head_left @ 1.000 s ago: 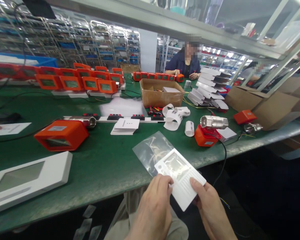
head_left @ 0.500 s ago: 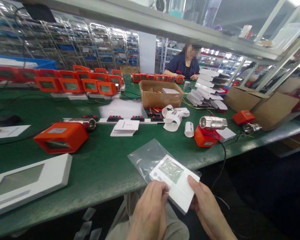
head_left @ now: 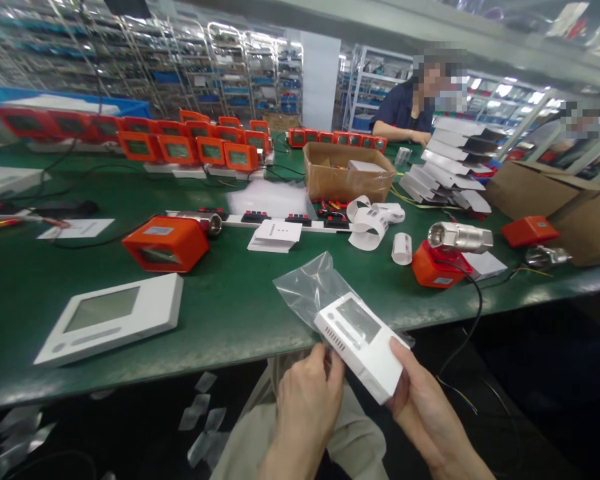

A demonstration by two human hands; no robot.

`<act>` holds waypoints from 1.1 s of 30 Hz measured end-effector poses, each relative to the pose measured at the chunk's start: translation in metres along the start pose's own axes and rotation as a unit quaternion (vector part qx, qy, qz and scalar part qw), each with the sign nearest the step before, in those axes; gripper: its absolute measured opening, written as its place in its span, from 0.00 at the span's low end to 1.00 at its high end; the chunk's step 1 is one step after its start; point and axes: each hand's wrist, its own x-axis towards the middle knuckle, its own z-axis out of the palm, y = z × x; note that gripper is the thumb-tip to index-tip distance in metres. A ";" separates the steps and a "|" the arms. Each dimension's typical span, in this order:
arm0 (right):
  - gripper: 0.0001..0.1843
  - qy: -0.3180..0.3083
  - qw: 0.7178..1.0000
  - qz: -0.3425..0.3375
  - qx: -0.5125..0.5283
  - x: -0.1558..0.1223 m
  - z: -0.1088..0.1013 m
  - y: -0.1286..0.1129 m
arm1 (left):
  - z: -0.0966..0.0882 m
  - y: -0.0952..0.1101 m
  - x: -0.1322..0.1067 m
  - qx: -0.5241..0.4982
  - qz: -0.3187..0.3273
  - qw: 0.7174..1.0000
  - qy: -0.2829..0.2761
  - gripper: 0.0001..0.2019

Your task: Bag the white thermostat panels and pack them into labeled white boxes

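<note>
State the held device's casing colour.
The casing is white, best seen in the head view.

A carton (head_left: 347, 183) and cards (head_left: 275, 235) lie behind the device (head_left: 364, 347).

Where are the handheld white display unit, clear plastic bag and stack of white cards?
Handheld white display unit (head_left: 362, 327), head view: its screen.
Clear plastic bag (head_left: 309, 287), head view: its film.
Stack of white cards (head_left: 276, 231), head view: top card.

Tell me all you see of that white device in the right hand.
The white device has a boxy, plastic-looking casing with a grey screen, a round button and narrow strip beside it, and slots along one side. It is tilted, screen up, by the table edge. The right hand grips one end; a clear bag shows behind the other. Left hand contact is unclear.
</note>
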 end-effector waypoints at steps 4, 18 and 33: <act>0.25 -0.040 0.998 0.020 0.032 -0.006 0.001 0.000 | 0.009 -0.005 -0.001 -0.063 0.073 0.995 0.006 0.14; 0.21 -0.089 0.992 -0.076 0.038 -0.011 0.004 0.007 | 0.000 -0.013 -0.022 -0.068 0.342 0.935 0.064 0.11; 0.23 -0.036 0.986 -0.136 -0.089 0.005 -0.002 0.025 | -0.033 0.026 0.004 0.034 0.328 0.940 0.088 0.09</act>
